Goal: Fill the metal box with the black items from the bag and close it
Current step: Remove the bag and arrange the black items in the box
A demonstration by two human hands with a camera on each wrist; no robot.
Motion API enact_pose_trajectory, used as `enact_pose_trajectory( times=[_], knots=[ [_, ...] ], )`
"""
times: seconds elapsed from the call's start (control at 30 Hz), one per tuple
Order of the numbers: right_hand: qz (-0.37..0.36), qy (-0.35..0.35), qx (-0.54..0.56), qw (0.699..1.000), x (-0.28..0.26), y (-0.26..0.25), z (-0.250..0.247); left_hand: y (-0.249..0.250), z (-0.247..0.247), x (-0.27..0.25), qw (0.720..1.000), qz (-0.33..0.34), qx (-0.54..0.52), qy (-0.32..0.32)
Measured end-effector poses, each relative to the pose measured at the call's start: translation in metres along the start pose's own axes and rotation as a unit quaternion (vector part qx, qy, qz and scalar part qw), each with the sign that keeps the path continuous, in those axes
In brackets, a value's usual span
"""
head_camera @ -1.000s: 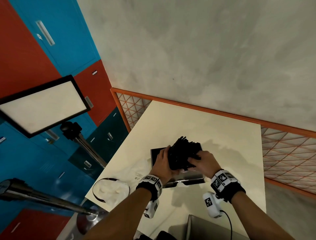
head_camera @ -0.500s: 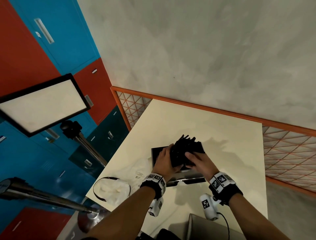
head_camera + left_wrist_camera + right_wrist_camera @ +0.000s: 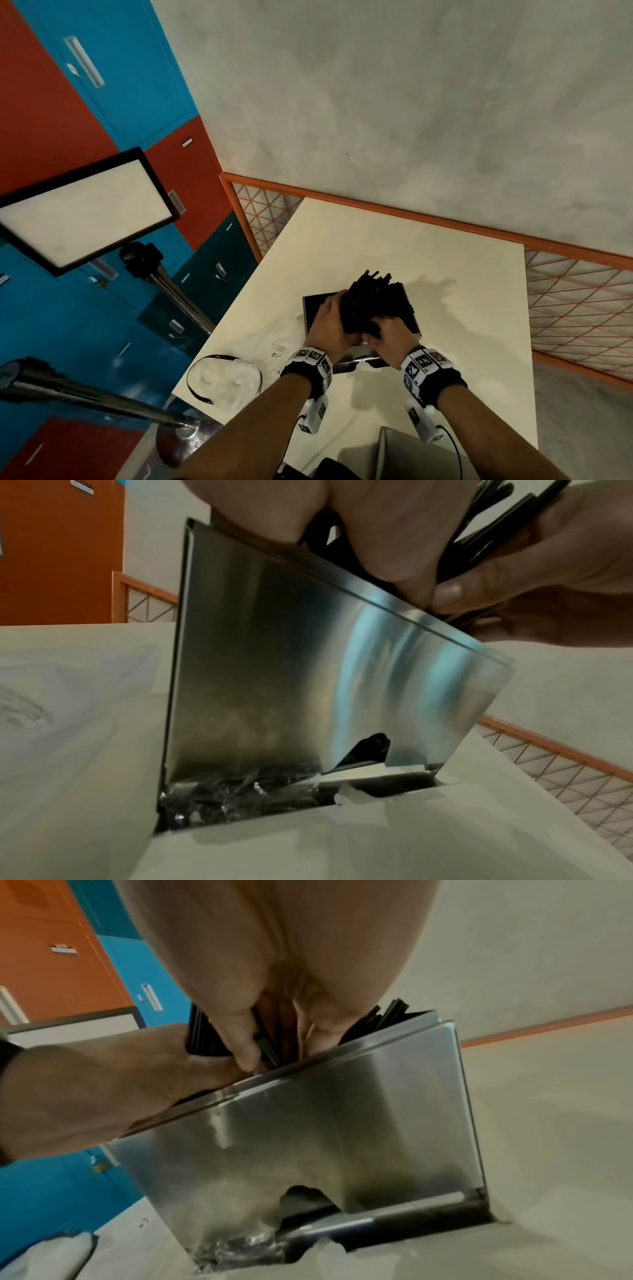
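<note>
Since the earlier frame the bundle of black sticks had sunk lower into the metal box on the worktop. Left hand and right hand both gripped the bundle, one on each side, above the box opening.

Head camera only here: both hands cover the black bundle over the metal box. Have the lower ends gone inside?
Observer: Partly. In the right wrist view the black items drop behind the top rim of the metal box, with their tips poking above it.
Operator: What is my right hand doing down there?
Observer: The right hand pinches one of them between thumb and fingers, just above the rim.
Operator: Anything at the foot of the box?
Observer: Yes. The left wrist view shows crinkled clear plastic lying along the base of the front wall, next to a notch cut into that wall.
</note>
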State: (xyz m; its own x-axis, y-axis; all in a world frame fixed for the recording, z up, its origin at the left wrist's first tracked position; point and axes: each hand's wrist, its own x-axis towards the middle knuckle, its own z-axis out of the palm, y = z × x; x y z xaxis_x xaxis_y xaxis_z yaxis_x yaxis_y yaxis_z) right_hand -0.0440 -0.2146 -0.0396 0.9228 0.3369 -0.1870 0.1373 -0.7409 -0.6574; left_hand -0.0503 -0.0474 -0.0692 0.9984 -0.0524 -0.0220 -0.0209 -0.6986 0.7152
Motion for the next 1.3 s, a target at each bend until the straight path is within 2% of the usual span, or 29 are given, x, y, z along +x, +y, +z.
enact_pose_trajectory(
  times=[0.17,0.27,0.33,0.4,0.5,0.63,0.7,0.77,0.93,1.0,1.13,1.23,1.3],
  knots=[
    [0.019,-0.008,-0.014,1.000,0.004,-0.002,-0.004,-0.001,0.000,0.001,1.000,0.020,0.007,-0.005],
    [0.018,-0.074,-0.035,0.996,0.001,-0.003,-0.007,-0.002,0.000,0.000,1.000,0.023,0.007,-0.010],
    [0.009,-0.111,-0.094,0.989,-0.002,-0.003,-0.007,-0.002,0.001,0.000,1.000,0.026,0.011,-0.007],
    [0.002,-0.115,-0.136,0.984,-0.002,-0.001,-0.003,-0.003,0.001,0.000,1.000,0.027,0.012,-0.004],
    [-0.005,-0.073,-0.134,0.988,-0.002,0.001,0.000,-0.003,0.001,0.001,1.000,0.027,0.012,-0.005],
    [0.030,-0.062,-0.077,0.995,-0.003,0.000,-0.003,-0.001,0.000,-0.001,1.000,0.026,0.009,-0.012],
    [0.015,-0.051,-0.018,0.998,-0.004,0.001,-0.004,0.000,-0.002,-0.002,1.000,0.027,0.006,-0.007],
    [0.008,-0.013,0.040,0.999,-0.005,0.001,-0.006,0.001,-0.003,-0.002,0.999,0.034,0.002,0.001],
    [0.010,0.056,0.083,0.995,-0.007,-0.002,-0.011,0.004,-0.003,-0.003,0.998,0.057,-0.001,0.007],
    [0.040,0.076,0.171,0.982,-0.008,-0.004,-0.015,0.006,-0.004,-0.002,0.998,0.062,0.004,0.004],
    [0.119,0.116,0.391,0.905,-0.011,-0.007,-0.024,0.005,-0.001,-0.003,0.994,0.094,0.049,-0.020],
    [0.161,0.094,0.465,0.865,-0.011,-0.013,-0.027,0.008,0.001,-0.003,0.991,0.106,0.074,-0.026],
    [0.184,0.080,0.485,0.851,-0.009,-0.015,-0.027,0.010,0.003,-0.002,0.991,0.104,0.085,-0.020]
  ],
)
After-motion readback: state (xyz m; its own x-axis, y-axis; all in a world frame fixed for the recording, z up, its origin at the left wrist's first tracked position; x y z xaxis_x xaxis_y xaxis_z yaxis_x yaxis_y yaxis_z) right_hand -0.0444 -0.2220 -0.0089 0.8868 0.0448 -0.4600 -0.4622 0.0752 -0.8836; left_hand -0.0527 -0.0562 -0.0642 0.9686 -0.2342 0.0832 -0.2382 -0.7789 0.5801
